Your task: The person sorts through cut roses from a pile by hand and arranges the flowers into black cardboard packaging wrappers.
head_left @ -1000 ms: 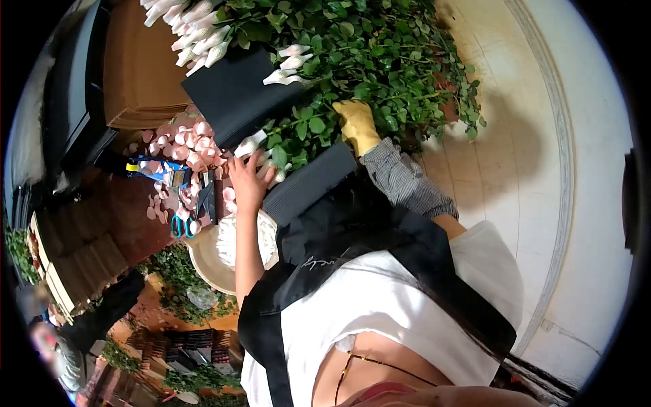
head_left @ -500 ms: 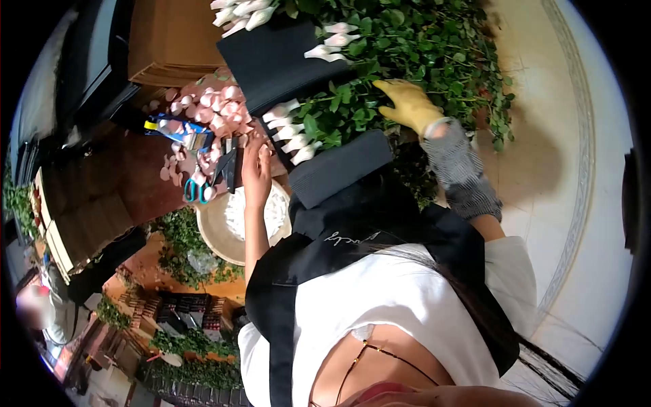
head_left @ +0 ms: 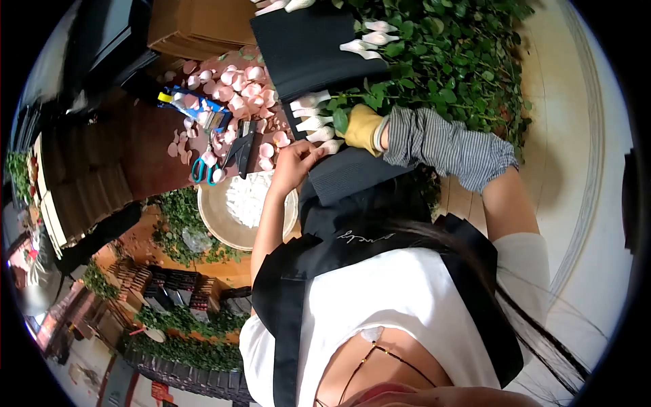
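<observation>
My left hand (head_left: pixel 298 166), bare, reaches up from the bowl's side. Its thumb and fingertips pinch a white-sleeved rose bud (head_left: pixel 331 146) at the near end of a row. My right hand (head_left: pixel 364 127), in a yellow glove, is closed around the stem just behind that bud; the stem is mostly hidden by the glove and leaves. Several more white-covered rose buds (head_left: pixel 314 123) lie beside it in a row. Their leafy stems (head_left: pixel 447 74) stretch to the right. Below the hands is a ribbed black pad (head_left: pixel 359 175).
Pink petals (head_left: pixel 241 88) are strewn over the reddish table (head_left: pixel 152 152), with a black stapler-like tool (head_left: pixel 243 149) and teal-handled scissors (head_left: pixel 201 171) among them. A round bowl (head_left: pixel 211 220) of white sleeves stands below. A black sheet (head_left: pixel 305 54) and cardboard (head_left: pixel 196 27) lie farther off.
My left hand has left the petals' edge and closed on the near rose bud. The gloved right hand has come left, out of the foliage, to just behind the buds. The view has shifted slightly.
</observation>
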